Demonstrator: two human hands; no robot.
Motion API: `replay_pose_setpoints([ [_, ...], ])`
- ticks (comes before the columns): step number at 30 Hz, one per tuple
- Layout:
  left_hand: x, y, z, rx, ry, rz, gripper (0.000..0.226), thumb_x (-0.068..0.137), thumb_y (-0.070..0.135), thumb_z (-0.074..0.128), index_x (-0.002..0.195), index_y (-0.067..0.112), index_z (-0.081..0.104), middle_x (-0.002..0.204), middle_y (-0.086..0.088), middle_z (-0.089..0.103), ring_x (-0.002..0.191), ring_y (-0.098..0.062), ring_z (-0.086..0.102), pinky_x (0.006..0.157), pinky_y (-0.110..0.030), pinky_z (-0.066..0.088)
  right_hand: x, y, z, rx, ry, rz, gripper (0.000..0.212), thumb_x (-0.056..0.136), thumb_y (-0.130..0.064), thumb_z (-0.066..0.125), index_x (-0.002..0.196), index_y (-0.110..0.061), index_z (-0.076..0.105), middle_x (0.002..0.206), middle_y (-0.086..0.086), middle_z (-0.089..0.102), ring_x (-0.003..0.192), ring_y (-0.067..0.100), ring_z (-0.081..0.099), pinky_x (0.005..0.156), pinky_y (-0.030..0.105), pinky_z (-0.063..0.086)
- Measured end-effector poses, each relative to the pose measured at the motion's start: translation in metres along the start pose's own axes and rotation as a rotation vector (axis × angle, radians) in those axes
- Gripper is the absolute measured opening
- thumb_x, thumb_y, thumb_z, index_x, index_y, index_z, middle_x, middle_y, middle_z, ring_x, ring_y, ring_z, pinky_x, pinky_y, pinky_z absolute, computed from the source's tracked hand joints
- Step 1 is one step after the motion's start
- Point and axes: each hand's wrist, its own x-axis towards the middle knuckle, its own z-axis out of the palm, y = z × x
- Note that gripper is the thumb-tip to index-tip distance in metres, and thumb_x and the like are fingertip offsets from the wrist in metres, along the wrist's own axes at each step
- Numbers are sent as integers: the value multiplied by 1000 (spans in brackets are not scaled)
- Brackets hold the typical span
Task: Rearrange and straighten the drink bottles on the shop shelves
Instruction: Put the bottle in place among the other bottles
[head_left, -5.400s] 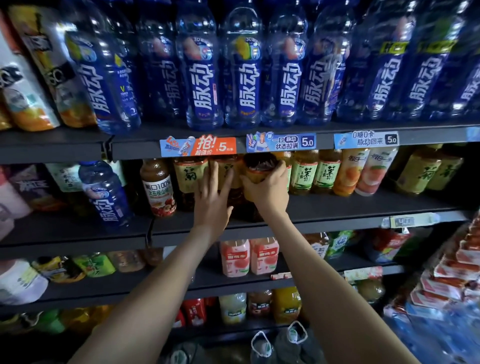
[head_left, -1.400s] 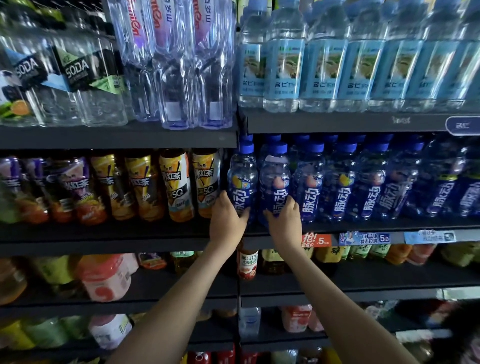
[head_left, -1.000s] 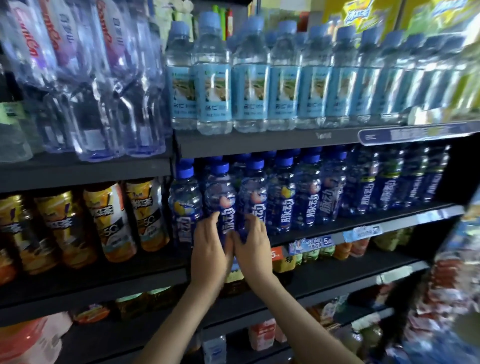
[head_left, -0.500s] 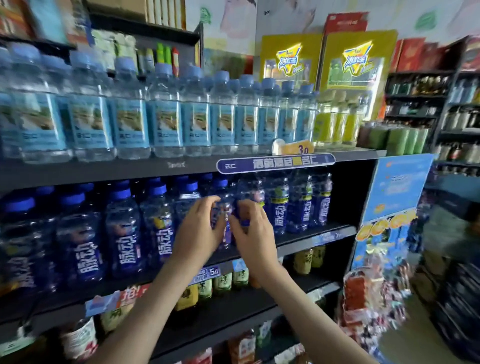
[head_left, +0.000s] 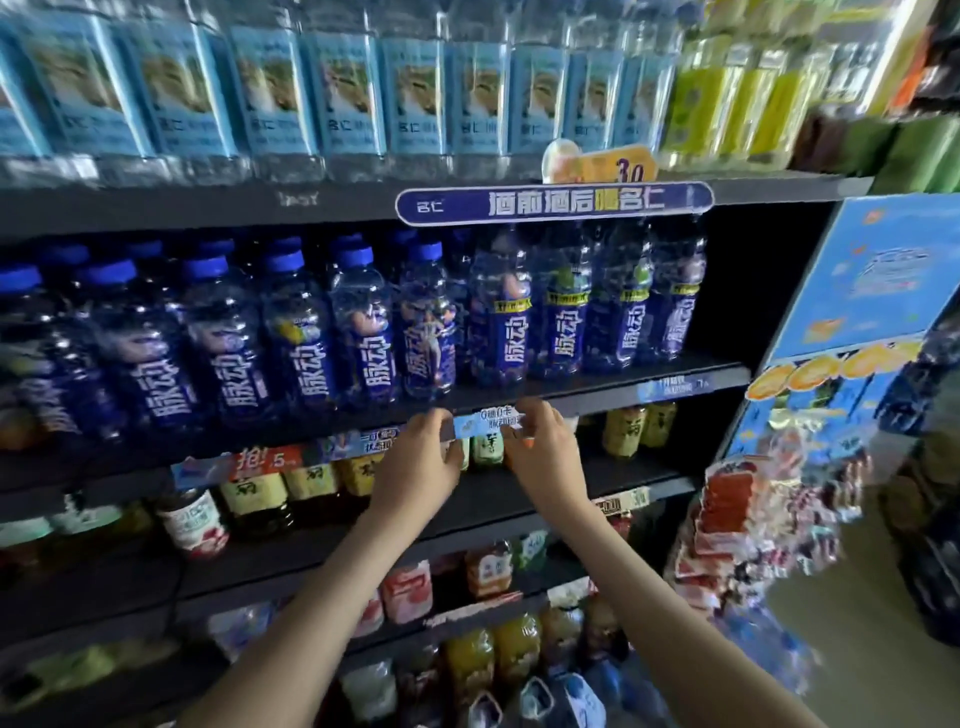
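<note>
Dark metal shop shelves (head_left: 691, 376) fill the view, with pale-blue-labelled water bottles (head_left: 343, 98) on the level above and tea bottles (head_left: 254, 493) on the one below. The blue sports-drink bottles (head_left: 511, 322) stand upright in a close row on the middle shelf, just above and beyond both my hands. My left hand (head_left: 415, 462) and right hand (head_left: 548, 457) are at the front lip of that shelf, fingers curled, each pinching one end of a shelf-edge price tag (head_left: 488, 422). Neither hand touches a bottle.

The bottles look full, so I expect them to be fairly heavy and stiff, though thin plastic would dent under a hard squeeze. Their glossy wrap labels look slippery. I would take one low around the labelled body, thumb in front and fingers behind, and twist it on its base rather than pull at the cap. The blue-capped bottle (head_left: 427, 332) just above my left hand seems turned off-front.
</note>
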Motion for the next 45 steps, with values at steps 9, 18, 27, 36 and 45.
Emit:
replay_pose_setpoints([
  [9, -43, -75, 12, 75, -143, -175, 35, 92, 26, 54, 124, 11, 52, 123, -8, 56, 111, -28, 55, 81, -37, 46, -40, 13, 73, -49, -197, 61, 32, 93, -22, 57, 120, -5, 51, 114, 11, 57, 100, 28, 55, 79, 33, 42],
  [18, -97, -196, -36, 112, -204, -276, 30, 93, 23, 50, 122, 14, 53, 120, -7, 59, 107, -28, 58, 81, -36, 48, -95, -40, 183, -65, -308, 130, 28, 92, -20, 56, 118, -8, 53, 116, 10, 57, 102, 27, 56, 80, 32, 42],
  [27, -174, -291, -95, 191, -360, -351, 32, 95, 24, 48, 123, 10, 48, 122, -11, 56, 109, -31, 55, 83, -38, 46, -168, -84, 264, -94, -368, 173, 24, 92, -16, 57, 110, -1, 53, 102, 17, 59, 100, 34, 54, 72, 32, 35],
  [36, -245, -316, -132, 132, -272, -499, 34, 96, 26, 46, 128, 13, 46, 122, -9, 55, 106, -27, 56, 83, -38, 48, -215, -121, 292, -135, -522, 95, 30, 92, -16, 55, 120, -6, 50, 114, 14, 57, 100, 31, 57, 73, 29, 40],
  [45, -308, -338, -198, 202, -142, -687, 31, 95, 25, 46, 123, 13, 48, 119, -8, 55, 103, -27, 57, 72, -34, 44, -261, -175, 325, -48, -668, -23, 36, 93, -19, 53, 126, -6, 49, 122, 14, 54, 102, 31, 57, 73, 30, 43],
])
